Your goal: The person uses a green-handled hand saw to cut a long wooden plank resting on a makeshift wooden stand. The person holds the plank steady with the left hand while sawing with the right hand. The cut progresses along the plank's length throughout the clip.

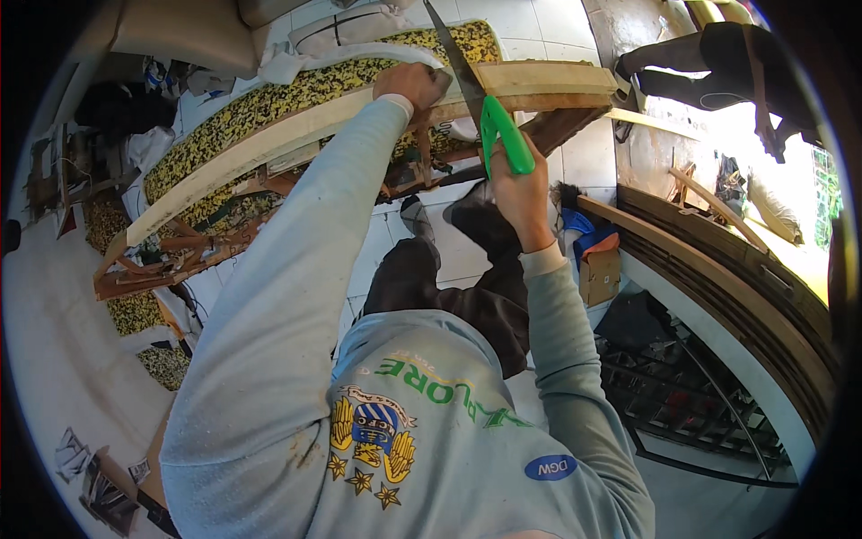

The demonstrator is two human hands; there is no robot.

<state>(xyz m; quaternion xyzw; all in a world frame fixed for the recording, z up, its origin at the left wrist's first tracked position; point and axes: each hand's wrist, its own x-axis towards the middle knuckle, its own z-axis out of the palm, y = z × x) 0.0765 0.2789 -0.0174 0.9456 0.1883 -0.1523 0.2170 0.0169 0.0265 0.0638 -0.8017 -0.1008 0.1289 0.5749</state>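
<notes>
A long pale wooden strip (530,81) spans the upper view along a darker wooden frame (180,251). My left hand (411,87) is closed on the pale strip, just left of a handsaw blade (458,63). My right hand (518,189) grips the green saw handle (509,135), with the blade angled up and across the strip near its right part. Speckled yellow-and-black foam padding (215,126) lies behind and beneath the frame.
A beige cushioned seat (180,31) is at upper left. A person's dark-clothed legs (709,63) show at upper right. Long planks (718,278) line the right side above a dark railing (691,377). A cardboard box (599,278) sits beside them.
</notes>
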